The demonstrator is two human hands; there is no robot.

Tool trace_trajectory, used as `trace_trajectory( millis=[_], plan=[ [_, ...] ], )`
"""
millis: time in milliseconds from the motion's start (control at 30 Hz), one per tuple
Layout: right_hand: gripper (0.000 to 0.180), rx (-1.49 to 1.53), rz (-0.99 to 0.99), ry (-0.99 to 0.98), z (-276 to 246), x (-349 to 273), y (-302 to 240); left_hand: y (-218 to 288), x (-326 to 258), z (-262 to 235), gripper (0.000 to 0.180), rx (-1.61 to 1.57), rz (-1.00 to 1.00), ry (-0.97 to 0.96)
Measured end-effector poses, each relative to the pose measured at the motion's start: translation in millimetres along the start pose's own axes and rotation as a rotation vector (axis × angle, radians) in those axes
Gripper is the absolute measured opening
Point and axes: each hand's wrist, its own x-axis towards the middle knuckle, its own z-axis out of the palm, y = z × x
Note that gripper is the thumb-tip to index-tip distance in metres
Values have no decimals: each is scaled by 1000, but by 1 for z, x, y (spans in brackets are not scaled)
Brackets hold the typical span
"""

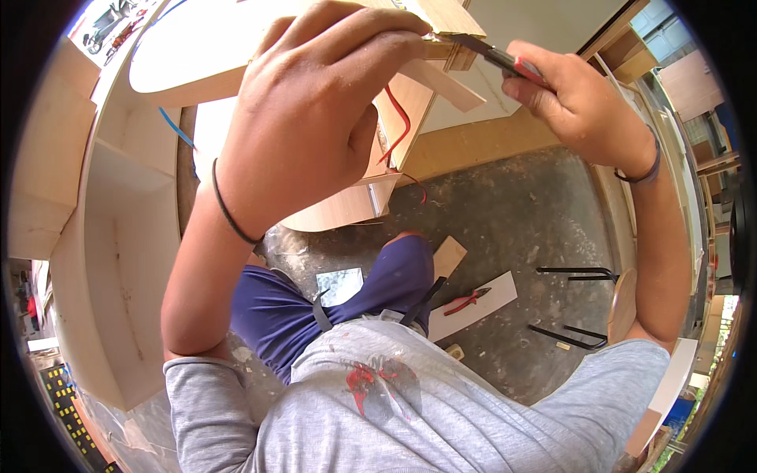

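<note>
Head view, two hands: left (315, 110) gripping wooden piece (445, 20), right (579, 98) clutching one red-handled tool (509, 61)

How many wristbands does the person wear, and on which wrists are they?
2. A thin black band circles the left wrist, below the left hand. A darker purple band circles the right wrist, below the right hand. Sleeves could hide others.

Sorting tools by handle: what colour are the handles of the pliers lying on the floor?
Red, on the pliers lying on a white strip in the head view.
</note>
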Motion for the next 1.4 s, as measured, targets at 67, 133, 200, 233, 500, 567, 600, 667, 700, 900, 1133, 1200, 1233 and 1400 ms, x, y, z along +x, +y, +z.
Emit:
trace_trajectory(
  millis=[67, 133, 200, 233, 500, 567, 600, 667, 700, 900, 1133, 1200, 1233, 1400],
  plan=[
    [13, 49, -1, -25, -8, 0, -5, 0, 3, -4, 52, 9, 7, -4],
    [15, 106, 120, -194, -18, 2, -16, -5, -1, -1, 53, 1, -32, 20],
    [15, 67, 37, -71, -12, -4, -12, -8, -5, 1, 53, -2, -24, 20],
    [16, 33, -48, 45, -6, -7, -9, -7, -6, 2, 53, -8, -25, 15],
    [13, -206, -82, 188, 0, -3, -10, 4, 1, -2, 50, 7, -10, 5],
    [13, -223, -34, 134, 0, -3, -8, 2, 1, 0, 49, -3, -7, 13],
    [13, -169, -39, 136, 2, -3, -6, 1, 1, 0, 49, -44, 8, 33],
    [13, -118, -43, 142, 0, -3, -7, 0, 2, 0, 48, -84, 28, 56],
    [14, -100, 14, 55, -4, -3, -12, 0, 2, 0, 48, -83, 19, 57],
    [15, 199, 351, -144, -10, 0, -30, -1, -1, -4, 46, -43, 0, 32],
    [17, -412, -37, 425, 33, -7, -30, 1, 5, -2, 45, -58, -27, -3],
    [16, -435, -35, 467, 30, -10, -30, 4, 6, -5, 45, -30, -51, -44],
    [11, -501, -8, 399, 26, -11, -30, 3, 5, -2, 44, -28, -39, -19],
    [10, -530, 49, 316, 22, -14, -24, 0, 5, 7, 42, -16, 44, 105]
  ],
)
